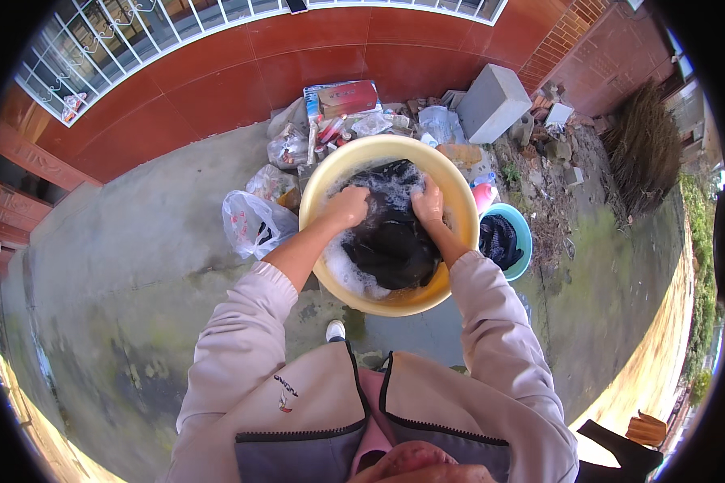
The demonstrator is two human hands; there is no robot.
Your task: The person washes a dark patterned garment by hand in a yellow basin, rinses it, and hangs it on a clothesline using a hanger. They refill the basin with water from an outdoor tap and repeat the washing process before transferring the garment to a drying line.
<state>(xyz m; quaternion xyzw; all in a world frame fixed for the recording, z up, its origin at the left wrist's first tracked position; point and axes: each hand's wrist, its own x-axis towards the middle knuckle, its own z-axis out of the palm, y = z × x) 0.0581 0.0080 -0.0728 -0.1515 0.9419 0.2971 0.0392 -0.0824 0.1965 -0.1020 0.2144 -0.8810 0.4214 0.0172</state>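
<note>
A round yellow plastic basin (389,306) stands before me, with soapy water and a wet black cloth garment (393,250) in it. My left hand (348,206), closed in a fist, grips the garment's upper left part. Across from it, my right hand (428,200) is closed on the garment's upper right part, near the basin's inner wall. White suds (353,271) float along the lower left of the water and between my hands. Both sleeves are pushed up off the wrists. How the fabric lies beneath the surface is hidden.
Right of the basin stand a light-blue bucket (527,241) with dark cloth and a pink bottle (484,194). Plastic bags (257,223) lie at left. Beyond are boxes (345,98), a concrete block (492,105), rubble and a red wall (217,90). A shoe (335,329) shows below.
</note>
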